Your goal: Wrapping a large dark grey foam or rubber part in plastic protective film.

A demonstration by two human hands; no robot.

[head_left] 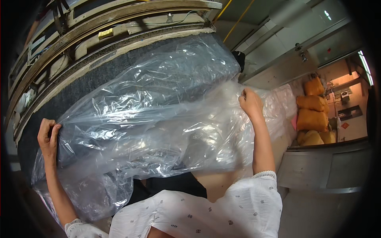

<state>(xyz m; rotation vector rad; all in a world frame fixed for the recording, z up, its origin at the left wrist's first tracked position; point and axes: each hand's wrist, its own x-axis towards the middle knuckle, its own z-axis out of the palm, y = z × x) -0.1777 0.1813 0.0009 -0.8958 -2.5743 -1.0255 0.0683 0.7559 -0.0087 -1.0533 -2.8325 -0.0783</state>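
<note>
A large clear plastic sheet (158, 119) is spread over a thick dark grey padded slab (79, 89) that stands tilted in front of me. My left hand (48, 135) grips the sheet's left edge in a closed fist against the slab. My right hand (250, 102) pinches the sheet's right edge, raised at arm's length. The plastic hangs crumpled between both hands and sags down toward my lap.
Behind the slab stand several wood-framed panels (119, 23). Stacked yellow sacks (311, 115) fill a doorway at the right. A grey metal counter (325, 166) runs below them. Yellow pipes (238, 18) cross the ceiling.
</note>
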